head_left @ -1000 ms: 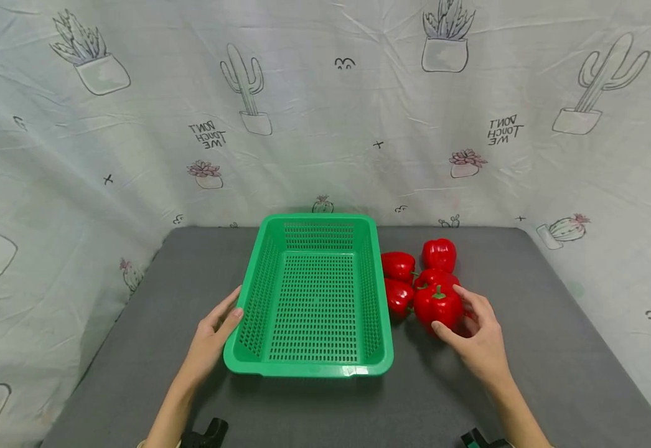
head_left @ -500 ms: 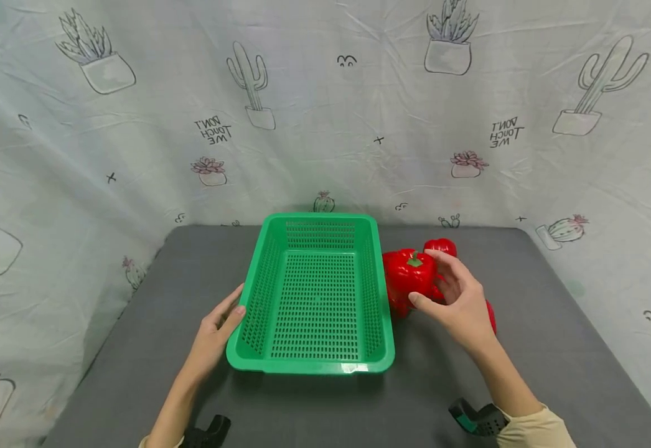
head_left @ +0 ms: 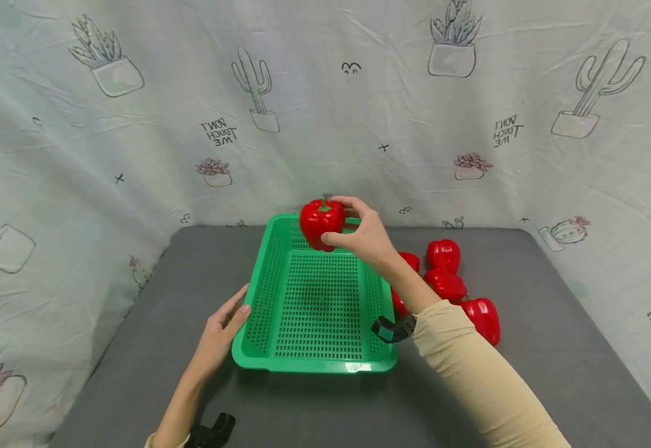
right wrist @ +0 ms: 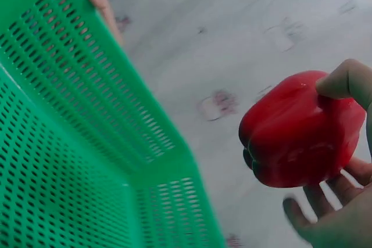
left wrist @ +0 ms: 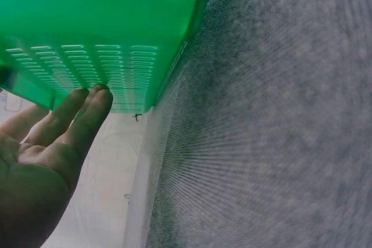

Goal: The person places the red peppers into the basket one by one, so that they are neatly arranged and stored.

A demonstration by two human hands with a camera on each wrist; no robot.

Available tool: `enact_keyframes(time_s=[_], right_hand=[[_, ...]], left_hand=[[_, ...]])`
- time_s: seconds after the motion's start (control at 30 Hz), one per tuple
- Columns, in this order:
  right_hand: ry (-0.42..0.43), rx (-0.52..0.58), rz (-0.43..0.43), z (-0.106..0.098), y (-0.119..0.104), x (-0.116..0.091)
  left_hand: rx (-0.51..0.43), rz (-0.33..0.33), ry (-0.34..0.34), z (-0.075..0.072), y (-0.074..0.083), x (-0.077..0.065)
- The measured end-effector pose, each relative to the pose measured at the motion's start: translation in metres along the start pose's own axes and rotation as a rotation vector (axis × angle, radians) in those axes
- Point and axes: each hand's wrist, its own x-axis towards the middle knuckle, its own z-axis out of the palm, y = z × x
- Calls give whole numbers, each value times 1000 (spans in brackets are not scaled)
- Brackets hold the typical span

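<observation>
My right hand (head_left: 361, 233) grips a red bell pepper (head_left: 321, 224) between thumb and fingers, above the far end of a green plastic basket (head_left: 314, 366). In the right wrist view the pepper (right wrist: 302, 132) is held clear of the basket rim, its lobed bottom pointing toward the basket. My left hand (head_left: 221, 326) rests at the basket's left side, thumb by the rim. Seen from the left wrist, its fingers (left wrist: 87, 114) lie nearly straight against the perforated outer wall. The basket's inside shows only its slotted green floor.
Several more red bell peppers (head_left: 443, 256) lie on the grey table (head_left: 549, 348) right of the basket, some partly hidden behind my right forearm. A white curtain (head_left: 325, 112) printed with cacti hangs behind and beside the table.
My right hand has carried the pepper from the group at the right, leftward and up, to above the basket's far end. The left hand has stayed at the basket's side.
</observation>
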Motion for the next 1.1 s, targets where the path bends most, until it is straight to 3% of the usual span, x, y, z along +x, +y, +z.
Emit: enact_keyframes(time_s=[0.2, 0.47, 0.63, 1.1], right_hand=[[-33, 4, 107, 29, 34, 28], [-19, 26, 223, 44, 78, 36], [-15, 36, 259, 50, 91, 42], [53, -126, 330, 60, 113, 52]], left_hand=[[2, -3, -5, 0, 1, -1], [48, 14, -8, 2, 1, -1], [61, 21, 4, 1, 2, -2], [63, 2, 12, 1, -3, 0]])
